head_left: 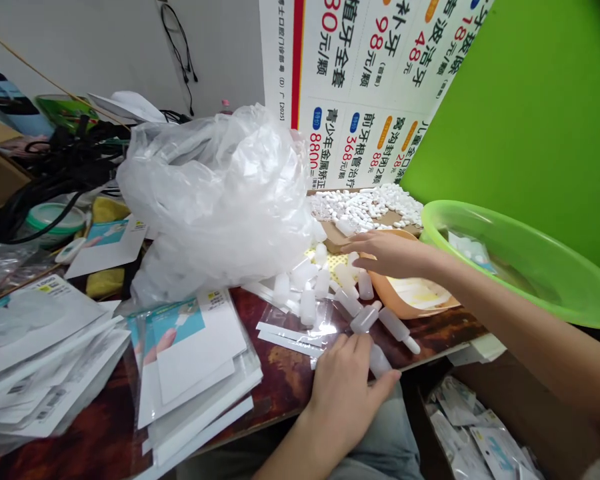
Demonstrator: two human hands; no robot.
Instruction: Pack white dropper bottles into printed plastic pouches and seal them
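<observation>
My left hand (347, 377) is at the table's front edge, fingers curled and thumb out to the right. Between them lies a frosted finger sleeve (380, 362), which the hand seems to grip loosely. My right hand (387, 252) reaches in from the right with outstretched fingers, over the back of a loose pile of translucent finger sleeves (323, 283). Some sleeves, such as this one (394, 325), have a white plug in the end. A clear packet with white strips (290, 339) lies left of my left hand. Under my right forearm is an orange tray (415, 307).
A big clear plastic bag (220, 193) bulges at the centre. Many small white pieces (375, 203) fill a cardboard box behind. Stacked printed cards (195, 367) lie left, a green basin (520, 267) stands right, and a box of packaged cards (475, 427) sits below the table edge.
</observation>
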